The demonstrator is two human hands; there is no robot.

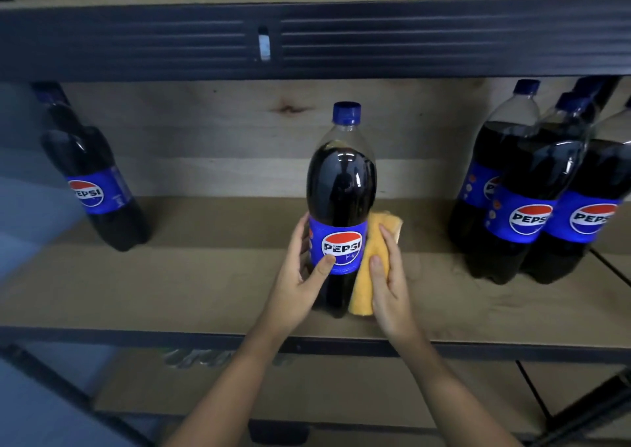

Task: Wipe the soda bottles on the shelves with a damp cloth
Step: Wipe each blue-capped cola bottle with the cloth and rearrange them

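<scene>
Wooden shelving with dark metal rails fills the view; the middle wooden shelf board (205, 286) carries the stock, backed by a pale plank wall.

Upper dark metal rail (136, 40): runs across the top, ribbed, with a small white clip near its middle.

Group of large dark cola bottles with blue caps and blue Pepsi labels (532, 190): standing upright toward the right end of the shelf, touching one another, at least three visible.

Single dark cola bottle with blue Pepsi label (92, 176): standing toward the left end of the shelf, well apart from the others, its cap hidden in shadow under the rail.

Central dark cola bottle with blue cap and blue Pepsi label (341, 187): upright near the front edge of the shelf, between both hands.

Left hand (300, 276): fingers curled round the bottle's left side at label height, thumb laid on the label front.

Right hand (389, 279): fingers and thumb folded over the cloth, pressing it against the bottle's right side.

Folded yellow-orange cloth (367, 265): sandwiched between right hand and bottle, running from label height to the bottle's base.
</scene>
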